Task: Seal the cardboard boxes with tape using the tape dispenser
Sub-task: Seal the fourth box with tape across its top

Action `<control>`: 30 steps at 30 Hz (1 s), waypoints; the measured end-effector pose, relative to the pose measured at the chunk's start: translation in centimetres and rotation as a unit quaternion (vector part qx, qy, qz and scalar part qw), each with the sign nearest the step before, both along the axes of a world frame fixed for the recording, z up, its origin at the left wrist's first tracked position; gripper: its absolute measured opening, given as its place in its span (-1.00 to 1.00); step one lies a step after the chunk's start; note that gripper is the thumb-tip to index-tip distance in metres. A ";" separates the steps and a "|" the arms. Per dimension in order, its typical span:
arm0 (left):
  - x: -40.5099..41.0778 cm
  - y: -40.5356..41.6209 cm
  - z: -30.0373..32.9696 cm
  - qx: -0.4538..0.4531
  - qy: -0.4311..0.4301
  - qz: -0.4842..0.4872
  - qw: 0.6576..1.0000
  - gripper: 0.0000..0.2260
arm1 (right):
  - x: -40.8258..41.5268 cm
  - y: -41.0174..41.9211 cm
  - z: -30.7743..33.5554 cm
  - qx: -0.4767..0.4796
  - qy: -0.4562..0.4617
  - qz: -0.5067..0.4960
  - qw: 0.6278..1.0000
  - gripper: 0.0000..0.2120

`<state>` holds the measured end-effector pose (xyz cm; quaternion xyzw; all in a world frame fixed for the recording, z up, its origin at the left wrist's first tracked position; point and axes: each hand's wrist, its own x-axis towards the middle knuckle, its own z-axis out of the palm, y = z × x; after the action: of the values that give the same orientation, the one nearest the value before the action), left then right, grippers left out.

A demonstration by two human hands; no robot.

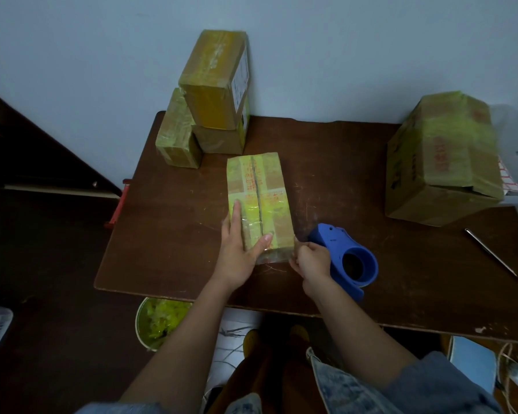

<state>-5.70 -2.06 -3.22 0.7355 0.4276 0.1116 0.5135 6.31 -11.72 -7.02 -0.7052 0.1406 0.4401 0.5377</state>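
Observation:
A narrow cardboard box [259, 186] covered in yellowish tape lies lengthwise in the middle of the brown table [174, 222], a seam running down its top. My left hand [240, 249] lies flat on the box's near end, fingers spread. My right hand [310, 262] grips the blue tape dispenser [346, 255] just right of the box's near corner. A strip of clear tape [274, 256] stretches from the dispenser across the box's near end.
Three taped boxes [210, 97] are stacked at the back left against the wall. A larger box [443, 156] sits at the right. A thin metal tool [491, 252] lies near the right edge. A bin of tape scraps [159, 321] stands under the table's front.

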 end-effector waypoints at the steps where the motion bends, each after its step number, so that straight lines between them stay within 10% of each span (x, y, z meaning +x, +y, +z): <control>1: 0.0 0.0 0.0 -0.003 -0.002 0.001 1.000 -0.16 | 0.0 -0.1 0.0 -0.010 -0.020 0.020 1.000 -0.85; 17: 0.1 -0.2 0.1 0.001 0.008 0.011 1.000 -0.30 | -0.4 0.3 0.1 -0.018 0.005 -0.021 1.000 -0.87; 30: -2.2 -1.0 -0.5 -0.012 -0.014 0.091 0.996 -0.50 | -1.9 -0.9 3.9 0.044 -0.339 0.167 0.925 -0.77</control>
<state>-7.95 -3.10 -3.76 0.6854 0.4873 0.1626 0.5160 4.40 -12.61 -3.15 -0.8014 -0.1892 0.2643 0.5021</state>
